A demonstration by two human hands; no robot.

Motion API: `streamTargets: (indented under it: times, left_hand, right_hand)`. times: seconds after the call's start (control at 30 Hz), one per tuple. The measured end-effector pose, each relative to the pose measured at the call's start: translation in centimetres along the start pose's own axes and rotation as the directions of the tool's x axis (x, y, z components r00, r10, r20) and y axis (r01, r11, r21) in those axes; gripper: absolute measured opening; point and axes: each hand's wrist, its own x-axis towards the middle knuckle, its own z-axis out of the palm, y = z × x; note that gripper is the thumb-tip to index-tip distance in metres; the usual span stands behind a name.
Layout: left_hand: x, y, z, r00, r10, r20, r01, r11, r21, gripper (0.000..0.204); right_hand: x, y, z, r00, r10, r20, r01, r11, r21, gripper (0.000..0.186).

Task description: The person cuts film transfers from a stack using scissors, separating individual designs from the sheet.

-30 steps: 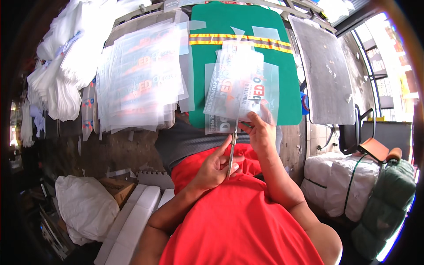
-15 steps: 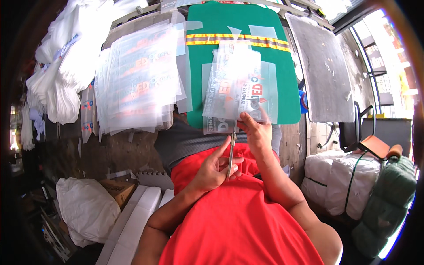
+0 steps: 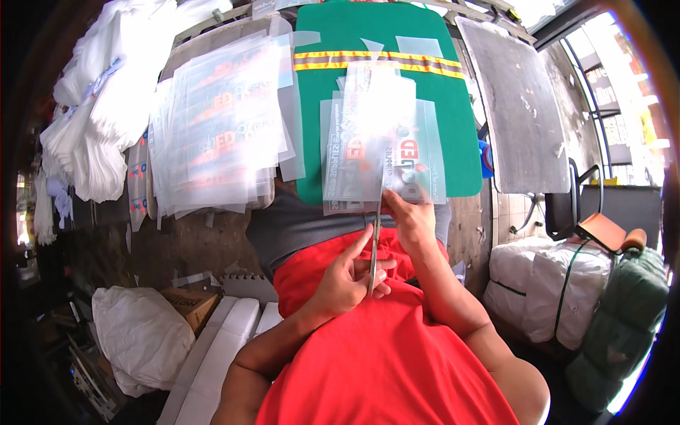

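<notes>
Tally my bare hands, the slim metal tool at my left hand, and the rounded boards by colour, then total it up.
Left hand and right hand: 2
Slim metal tool: 1
Green board: 1
Grey boards: 2
Total: 6

Daylight is being admitted at two o'clock — printed sheets [image 3: 382, 138] are being glare-bleached at twelve — the rim is being blackened.

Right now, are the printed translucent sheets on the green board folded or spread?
Spread: the printed translucent sheets overlap flat on the green board, offset edges showing, with the right hand at their near edge.
</notes>
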Motion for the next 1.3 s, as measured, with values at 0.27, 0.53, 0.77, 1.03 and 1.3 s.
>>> streamTargets:
  times: [0.27,0.53,0.77,1.03,1.3]
  left_hand:
    - [2.3,0.1,-0.1,0.997,0.033,-0.071,-0.041,0.993,-0.112,0.08]
    - [4.3,0.5,-0.6,0.994,0.025,-0.107,-0.037,0.993,-0.113,0.075]
    - [7.0,1.9,-1.0,0.989,0.083,-0.124,-0.095,0.991,-0.096,0.073]
    - [14.0,5.6,-2.2,0.981,0.115,-0.157,-0.114,0.993,0.016,0.079]
    - [10.4,5.3,1.2,0.989,0.132,0.064,-0.129,0.99,-0.05,0.08]
  right_hand:
    - [-1.6,-0.2,0.5,0.998,-0.06,-0.023,0.059,0.997,-0.048,0.033]
    - [-1.8,1.0,-1.0,1.0,-0.018,-0.003,0.017,0.989,-0.145,0.032]
    - [-2.0,2.0,-2.4,0.999,0.013,0.03,-0.01,0.995,-0.104,0.028]
    - [-3.9,0.9,-2.7,0.996,0.084,-0.025,-0.086,0.99,-0.11,0.032]
    - [-4.2,-2.0,-4.5,0.99,0.002,-0.138,0.027,0.978,0.205,0.026]
